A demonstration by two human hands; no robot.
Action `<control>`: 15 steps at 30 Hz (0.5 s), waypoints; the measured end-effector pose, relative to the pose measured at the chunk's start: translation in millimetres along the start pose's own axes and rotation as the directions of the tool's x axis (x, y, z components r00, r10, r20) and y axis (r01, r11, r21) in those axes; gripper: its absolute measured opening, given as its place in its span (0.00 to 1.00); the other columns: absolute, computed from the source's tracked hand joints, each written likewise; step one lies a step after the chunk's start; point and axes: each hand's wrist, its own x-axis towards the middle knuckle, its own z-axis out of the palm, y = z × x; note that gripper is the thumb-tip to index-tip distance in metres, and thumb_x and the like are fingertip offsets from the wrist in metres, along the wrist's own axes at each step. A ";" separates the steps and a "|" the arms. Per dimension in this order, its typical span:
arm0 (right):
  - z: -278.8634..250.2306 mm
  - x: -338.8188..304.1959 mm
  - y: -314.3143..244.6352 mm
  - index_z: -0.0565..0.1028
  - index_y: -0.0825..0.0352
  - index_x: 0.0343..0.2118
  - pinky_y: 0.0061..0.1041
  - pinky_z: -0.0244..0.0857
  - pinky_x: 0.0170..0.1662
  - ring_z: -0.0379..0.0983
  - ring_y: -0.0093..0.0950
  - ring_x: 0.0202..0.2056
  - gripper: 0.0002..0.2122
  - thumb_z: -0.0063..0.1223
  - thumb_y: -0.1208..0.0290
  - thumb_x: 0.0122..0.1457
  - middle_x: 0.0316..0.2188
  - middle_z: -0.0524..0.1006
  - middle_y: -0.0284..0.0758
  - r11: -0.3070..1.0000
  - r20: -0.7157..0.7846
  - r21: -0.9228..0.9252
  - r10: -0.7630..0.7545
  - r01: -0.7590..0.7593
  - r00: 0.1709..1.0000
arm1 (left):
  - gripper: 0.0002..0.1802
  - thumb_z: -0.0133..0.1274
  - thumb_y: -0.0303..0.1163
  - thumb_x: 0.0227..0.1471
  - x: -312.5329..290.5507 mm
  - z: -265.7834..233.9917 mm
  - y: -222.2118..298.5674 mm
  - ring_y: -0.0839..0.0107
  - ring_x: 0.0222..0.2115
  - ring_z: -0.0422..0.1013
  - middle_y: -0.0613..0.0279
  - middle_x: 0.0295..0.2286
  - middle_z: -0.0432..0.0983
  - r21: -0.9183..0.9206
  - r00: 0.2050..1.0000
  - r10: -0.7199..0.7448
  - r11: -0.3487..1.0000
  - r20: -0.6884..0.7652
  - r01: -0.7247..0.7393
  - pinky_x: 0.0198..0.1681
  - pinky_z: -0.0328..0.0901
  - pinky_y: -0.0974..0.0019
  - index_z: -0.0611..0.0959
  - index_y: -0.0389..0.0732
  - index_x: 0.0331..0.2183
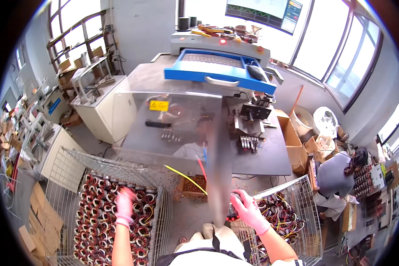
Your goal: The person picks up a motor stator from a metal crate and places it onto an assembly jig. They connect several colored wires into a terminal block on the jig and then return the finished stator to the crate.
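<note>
My right hand [249,212], in a pink glove, is closed around a dark wire-wound stator [232,215], only partly visible beside the fingers. A yellow-green wire [185,178] and a red wire [201,167] stick up left of that hand; where they end is hidden behind a blurred grey vertical band. My left hand [125,205], also pink-gloved, is over the left wire basket [165,217], at the stators [97,221] packed inside in rows. Its fingers are smeared by motion. Close to my right forearm, another wire basket [312,208] holds stators with loose coloured leads.
Ahead stands a dark-topped bench [270,155] with a clear panel [137,133], a metal fixture [255,113] and a blue drawer [217,75]. A box of small copper-coloured bits [193,184] sits on the floor between the baskets. Another person [337,175] is seated at the right.
</note>
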 end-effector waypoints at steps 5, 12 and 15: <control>-60.7 57.5 37.0 0.70 0.69 0.46 0.29 0.68 0.36 0.73 0.29 0.29 0.14 0.48 0.67 0.61 0.29 0.77 0.39 0.999 -0.102 -0.027 -0.030 0.027 0.994 | 0.18 0.53 0.39 0.51 -102.4 183.2 -44.8 0.62 0.29 0.76 0.50 0.32 0.79 0.819 0.431 -0.748 0.258 0.505 -0.513 0.28 0.68 0.62 0.82 0.35 0.38; -127.0 134.2 77.4 0.71 0.69 0.43 0.36 0.69 0.38 0.75 0.43 0.36 0.17 0.53 0.61 0.57 0.35 0.76 0.45 0.943 -0.087 -0.270 -0.228 0.197 0.970 | 0.11 0.55 0.31 0.53 -54.3 481.4 -73.9 0.84 0.13 0.62 0.70 0.17 0.69 0.576 0.779 -0.595 0.714 0.200 0.398 0.16 0.57 0.77 0.80 0.33 0.35; -149.4 176.8 105.2 0.72 0.66 0.40 0.37 0.66 0.39 0.70 0.40 0.36 0.15 0.54 0.61 0.55 0.34 0.73 0.40 0.834 -0.043 -0.462 -0.361 0.302 0.932 | 0.15 0.54 0.38 0.57 -49.6 504.5 -112.0 0.81 0.09 0.60 0.69 0.13 0.67 0.300 0.766 -0.641 0.740 0.044 0.602 0.11 0.52 0.79 0.78 0.37 0.26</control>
